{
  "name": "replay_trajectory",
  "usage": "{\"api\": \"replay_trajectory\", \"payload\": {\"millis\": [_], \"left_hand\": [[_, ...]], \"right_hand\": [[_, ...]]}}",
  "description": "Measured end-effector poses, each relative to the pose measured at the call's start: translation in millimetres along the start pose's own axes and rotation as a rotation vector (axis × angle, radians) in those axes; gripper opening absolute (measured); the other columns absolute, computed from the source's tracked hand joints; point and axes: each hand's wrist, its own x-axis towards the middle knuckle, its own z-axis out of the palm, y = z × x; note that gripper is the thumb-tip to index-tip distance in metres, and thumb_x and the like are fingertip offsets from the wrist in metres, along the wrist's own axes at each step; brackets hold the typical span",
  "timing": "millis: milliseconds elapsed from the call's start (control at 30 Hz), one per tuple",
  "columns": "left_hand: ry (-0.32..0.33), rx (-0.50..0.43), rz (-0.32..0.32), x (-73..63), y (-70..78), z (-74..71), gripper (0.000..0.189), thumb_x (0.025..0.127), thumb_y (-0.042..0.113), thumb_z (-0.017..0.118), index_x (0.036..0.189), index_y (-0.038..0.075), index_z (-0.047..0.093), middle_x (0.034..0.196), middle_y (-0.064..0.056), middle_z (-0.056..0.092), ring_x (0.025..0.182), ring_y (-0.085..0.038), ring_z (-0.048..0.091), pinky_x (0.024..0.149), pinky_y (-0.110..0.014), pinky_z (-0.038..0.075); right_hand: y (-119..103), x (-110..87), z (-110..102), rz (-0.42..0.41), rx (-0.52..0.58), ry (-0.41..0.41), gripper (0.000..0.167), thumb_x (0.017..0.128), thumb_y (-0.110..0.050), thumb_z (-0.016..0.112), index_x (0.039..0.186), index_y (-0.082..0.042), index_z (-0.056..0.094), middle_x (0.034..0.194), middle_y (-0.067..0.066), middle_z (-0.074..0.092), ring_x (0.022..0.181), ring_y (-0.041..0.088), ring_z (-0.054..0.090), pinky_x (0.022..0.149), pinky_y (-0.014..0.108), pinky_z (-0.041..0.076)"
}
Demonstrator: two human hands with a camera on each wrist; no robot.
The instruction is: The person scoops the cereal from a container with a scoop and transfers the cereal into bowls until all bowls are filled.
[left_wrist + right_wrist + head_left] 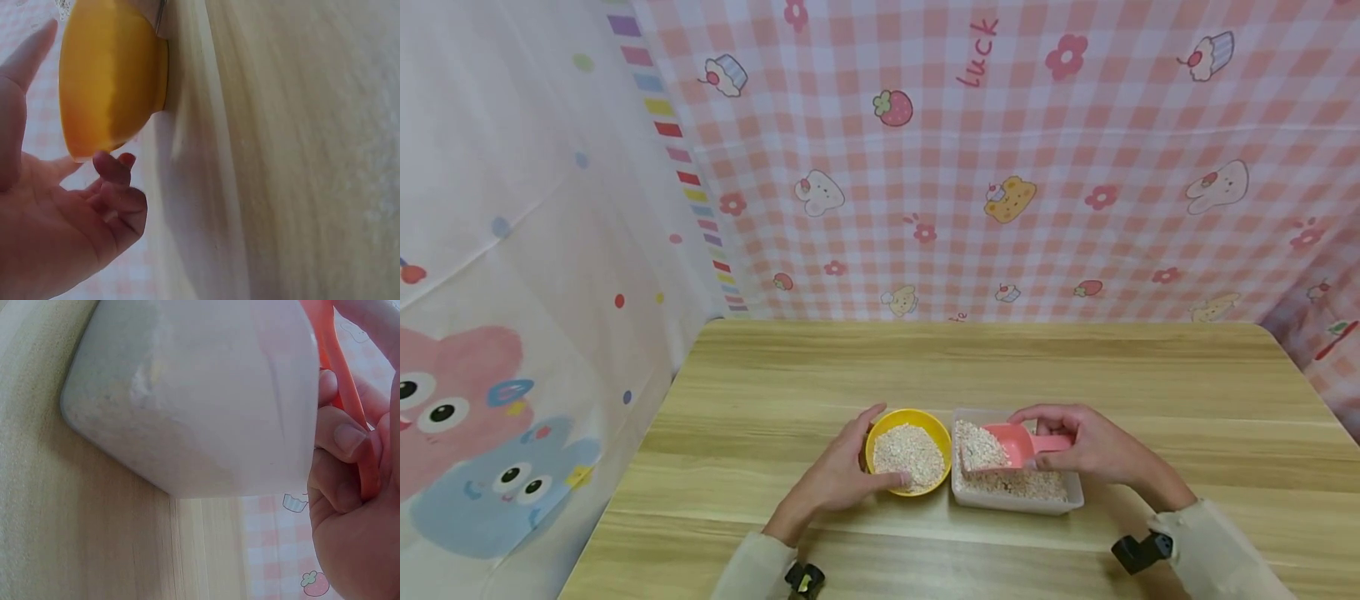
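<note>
A yellow bowl (876, 433) of oat flakes (910, 455) stands on the table, its round side and foot showing in the left wrist view (112, 69). My left hand (848, 471) holds it from the left, thumb over the near rim and fingers round the far side. To its right, a translucent plastic container (1018, 503) holds more flakes. My right hand (1086, 442) grips the handle of a pink scoop (1017, 444) above that container. Flakes are heaped in the scoop, its mouth facing the bowl. In the right wrist view, fingers (340, 434) curl round the handle.
The wooden table (820, 358) reaches back to a pink checked cloth (925, 167). A white cloth (587, 208) with cartoon prints hangs on the left. Bowl and container stand side by side, rims close together. Each wrist wears a small black camera (1142, 552).
</note>
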Motion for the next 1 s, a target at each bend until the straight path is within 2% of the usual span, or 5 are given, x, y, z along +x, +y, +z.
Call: {"api": "replay_trajectory", "payload": {"millis": [167, 467, 1000], "left_hand": [[-0.063, -0.023, 0.018, 3.1, -2.1, 1.0, 0.115, 0.072, 0.052, 0.085, 0.159, 0.020, 0.017, 0.161, -0.012, 0.026, 0.147, -0.033, 0.027, 0.116, -0.057, 0.024], [-0.131, -0.065, 0.010, 6.1, -3.2, 2.7, 0.121, 0.070, 0.048, 0.088, 0.160, 0.023, 0.010, 0.161, -0.010, 0.027, 0.145, -0.031, 0.031, 0.116, -0.056, 0.026], [-0.149, -0.079, 0.021, 8.3, -6.3, 4.3, 0.119, 0.072, 0.041, 0.089, 0.160, 0.026, 0.010, 0.162, -0.009, 0.026, 0.144, -0.032, 0.031, 0.116, -0.057, 0.025]], "right_hand": [[0.1, -0.5, -0.5, -0.005, 0.006, 0.000, 0.047, 0.085, -0.004, 0.075, 0.128, 0.001, 0.059, 0.079, 0.002, 0.056, 0.058, 0.001, 0.042, 0.047, 0.022, 0.040], [0.5, -0.3, 0.2, -0.015, 0.007, 0.003, 0.046, 0.085, -0.003, 0.075, 0.128, 0.001, 0.059, 0.078, 0.002, 0.056, 0.058, 0.002, 0.042, 0.048, 0.023, 0.040], [-0.4, -1.0, 0.9, -0.008, 0.026, 0.008, 0.046, 0.086, -0.005, 0.075, 0.128, 0.001, 0.059, 0.079, 0.003, 0.056, 0.057, 0.005, 0.043, 0.047, 0.024, 0.040]]}}
